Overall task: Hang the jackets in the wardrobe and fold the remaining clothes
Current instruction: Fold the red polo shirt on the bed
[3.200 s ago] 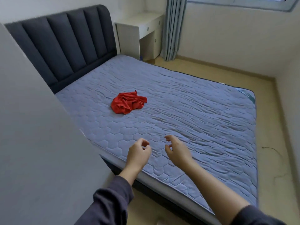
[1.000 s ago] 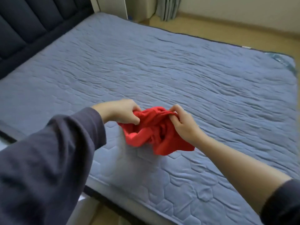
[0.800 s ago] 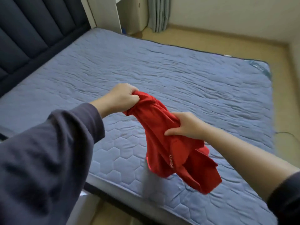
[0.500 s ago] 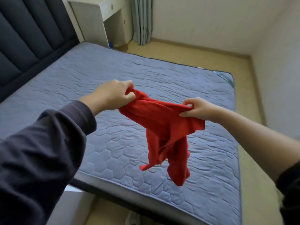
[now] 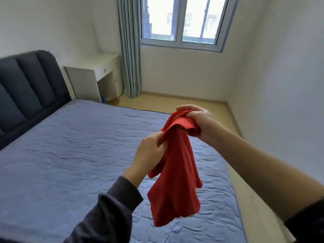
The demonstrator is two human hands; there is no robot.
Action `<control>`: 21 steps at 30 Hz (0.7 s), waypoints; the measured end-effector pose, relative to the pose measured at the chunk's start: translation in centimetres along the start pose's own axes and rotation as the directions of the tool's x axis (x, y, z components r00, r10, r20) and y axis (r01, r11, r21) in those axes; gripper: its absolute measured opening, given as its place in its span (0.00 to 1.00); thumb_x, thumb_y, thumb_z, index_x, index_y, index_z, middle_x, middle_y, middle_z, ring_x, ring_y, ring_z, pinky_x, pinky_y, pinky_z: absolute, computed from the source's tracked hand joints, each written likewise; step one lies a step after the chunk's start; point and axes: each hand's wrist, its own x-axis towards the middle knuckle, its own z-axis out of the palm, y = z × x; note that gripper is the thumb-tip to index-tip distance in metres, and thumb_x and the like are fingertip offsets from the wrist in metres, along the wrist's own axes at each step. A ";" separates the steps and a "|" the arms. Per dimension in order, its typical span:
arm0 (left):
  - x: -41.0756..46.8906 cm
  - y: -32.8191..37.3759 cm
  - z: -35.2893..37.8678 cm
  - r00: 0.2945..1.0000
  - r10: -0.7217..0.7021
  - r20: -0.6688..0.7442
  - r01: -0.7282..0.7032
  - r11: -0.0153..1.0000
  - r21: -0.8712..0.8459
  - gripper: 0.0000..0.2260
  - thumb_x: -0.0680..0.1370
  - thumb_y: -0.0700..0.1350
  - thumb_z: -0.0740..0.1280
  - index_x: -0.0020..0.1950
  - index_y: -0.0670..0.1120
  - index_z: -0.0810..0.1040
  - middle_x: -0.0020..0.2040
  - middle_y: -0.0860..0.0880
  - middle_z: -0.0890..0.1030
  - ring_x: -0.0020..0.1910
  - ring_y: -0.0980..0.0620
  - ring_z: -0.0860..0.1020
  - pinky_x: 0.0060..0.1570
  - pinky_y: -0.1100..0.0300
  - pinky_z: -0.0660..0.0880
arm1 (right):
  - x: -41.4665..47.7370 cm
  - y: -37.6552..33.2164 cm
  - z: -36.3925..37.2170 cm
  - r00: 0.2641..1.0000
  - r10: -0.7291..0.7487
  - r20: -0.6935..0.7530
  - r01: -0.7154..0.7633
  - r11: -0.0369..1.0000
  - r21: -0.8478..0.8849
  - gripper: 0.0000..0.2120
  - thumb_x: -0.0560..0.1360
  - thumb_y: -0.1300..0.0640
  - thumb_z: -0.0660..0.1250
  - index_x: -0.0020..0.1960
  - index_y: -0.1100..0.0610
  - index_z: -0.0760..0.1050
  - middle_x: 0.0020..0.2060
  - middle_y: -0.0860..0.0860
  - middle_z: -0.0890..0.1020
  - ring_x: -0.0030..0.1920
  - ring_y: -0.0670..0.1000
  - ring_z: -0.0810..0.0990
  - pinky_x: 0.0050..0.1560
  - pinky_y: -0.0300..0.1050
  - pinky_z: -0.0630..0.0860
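Red garment [image 5: 177, 172] is up in the air over the bed [image 5: 70, 155], hanging loose and crumpled. Right grip [image 5: 199, 120] bunches its top edge, fingers curled tight round the cloth; left grip [image 5: 150, 151] pinches a fold just below. Both clamped on fabric.

I see a red garment [image 5: 177, 172] of soft, matt knit cloth, pinched in the fingers of the left hand [image 5: 149, 155] and the right hand [image 5: 199, 120], and it is limp and creased below them. Beneath the fingers is a blue-grey mattress cover [image 5: 70, 163] of matt quilted cloth, stitched in hexagons and puckered. Left of them the headboard [image 5: 26, 88] is dark padded fabric; beyond them are a smooth matt white desk [image 5: 98, 74] and a pleated grey cloth curtain [image 5: 130, 50].
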 end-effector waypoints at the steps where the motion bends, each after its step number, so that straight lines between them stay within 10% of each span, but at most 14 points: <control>1: 0.3 0.1 0.0 1.000 -0.023 -0.017 0.021 0.996 -0.089 0.07 0.76 0.51 0.63 0.45 0.50 0.79 0.36 0.52 0.81 0.35 0.56 0.77 0.40 0.53 0.75 | -0.3 -0.3 0.0 1.000 -0.012 -0.007 0.012 1.000 0.008 0.19 0.75 0.71 0.53 0.43 0.55 0.80 0.34 0.51 0.82 0.27 0.46 0.75 0.26 0.39 0.71; 5: 1.4 0.9 -1.2 0.995 0.039 -0.091 -0.051 0.989 -0.140 0.11 0.81 0.44 0.61 0.40 0.52 0.76 0.32 0.54 0.76 0.30 0.60 0.72 0.35 0.62 0.67 | -0.9 -0.8 -1.2 0.995 -0.035 -0.098 0.018 0.985 -0.171 0.19 0.75 0.71 0.52 0.42 0.57 0.79 0.35 0.55 0.82 0.32 0.53 0.77 0.32 0.46 0.76; 8: 2.6 2.1 -2.7 0.974 0.201 -0.104 -0.202 0.979 -0.002 0.08 0.80 0.46 0.61 0.46 0.49 0.79 0.36 0.53 0.79 0.37 0.55 0.77 0.40 0.57 0.70 | -1.6 -0.9 -2.1 0.987 -0.117 -0.106 0.053 0.877 -0.477 0.18 0.76 0.71 0.52 0.51 0.58 0.79 0.44 0.55 0.80 0.38 0.48 0.76 0.33 0.32 0.74; 12: 4.5 3.8 -4.2 0.946 0.324 -0.001 -0.318 0.930 0.184 0.12 0.76 0.51 0.57 0.48 0.50 0.79 0.39 0.52 0.81 0.42 0.49 0.79 0.42 0.52 0.74 | -3.3 -0.1 -1.8 0.966 -0.161 0.204 0.252 0.773 -0.582 0.20 0.78 0.54 0.65 0.69 0.47 0.68 0.60 0.48 0.77 0.56 0.46 0.78 0.56 0.41 0.76; 16: 5.5 5.0 -5.4 0.916 0.400 0.035 -0.393 0.877 0.276 0.12 0.75 0.51 0.56 0.44 0.48 0.77 0.38 0.50 0.80 0.41 0.47 0.77 0.41 0.51 0.73 | -2.1 1.2 -0.7 0.909 -0.386 0.155 0.287 0.314 -0.905 0.09 0.74 0.55 0.64 0.55 0.51 0.74 0.47 0.51 0.81 0.50 0.55 0.79 0.50 0.50 0.75; 21: 6.2 5.0 -7.1 0.903 0.413 0.120 -0.409 0.738 0.536 0.08 0.79 0.50 0.62 0.47 0.47 0.77 0.42 0.46 0.80 0.43 0.43 0.77 0.38 0.54 0.68 | -1.1 -0.8 0.0 0.894 -0.446 0.047 0.241 0.389 -0.889 0.09 0.76 0.62 0.57 0.45 0.60 0.76 0.41 0.56 0.80 0.45 0.58 0.77 0.45 0.49 0.72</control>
